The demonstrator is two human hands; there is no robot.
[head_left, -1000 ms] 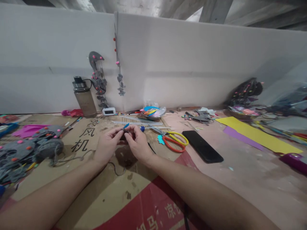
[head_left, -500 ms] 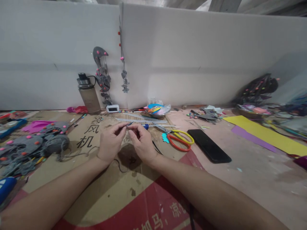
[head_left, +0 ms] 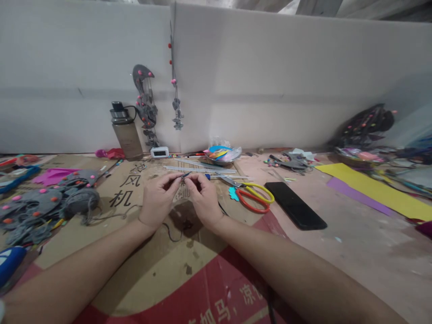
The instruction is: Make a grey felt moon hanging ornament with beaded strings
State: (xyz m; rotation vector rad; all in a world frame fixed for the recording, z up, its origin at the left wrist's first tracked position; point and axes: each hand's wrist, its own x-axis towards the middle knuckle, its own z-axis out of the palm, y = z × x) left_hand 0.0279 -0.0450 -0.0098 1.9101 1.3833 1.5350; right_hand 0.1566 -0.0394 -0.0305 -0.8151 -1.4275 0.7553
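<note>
My left hand (head_left: 157,198) and my right hand (head_left: 203,200) meet fingertip to fingertip above a flattened cardboard sheet (head_left: 141,270). Both pinch a small thin dark piece (head_left: 184,176) between thumb and fingers; I cannot make out what it is. A dark cord (head_left: 168,234) trails on the cardboard under the hands. Scissors with a yellow and a red handle (head_left: 251,197) lie just right of my right hand, beside a small teal cut-out (head_left: 232,193).
A black phone (head_left: 294,205) lies right of the scissors. Grey felt pieces with pink dots and grey yarn (head_left: 43,207) pile at the left. A bottle (head_left: 125,132), a small clock (head_left: 159,152) and a bowl of coloured scraps (head_left: 221,155) stand by the white wall. Yellow and purple sheets (head_left: 374,191) lie right.
The hands stay together on the small piece, with only slight finger shifts. The view has tilted a little, so everything sits slightly lower and to the right.
</note>
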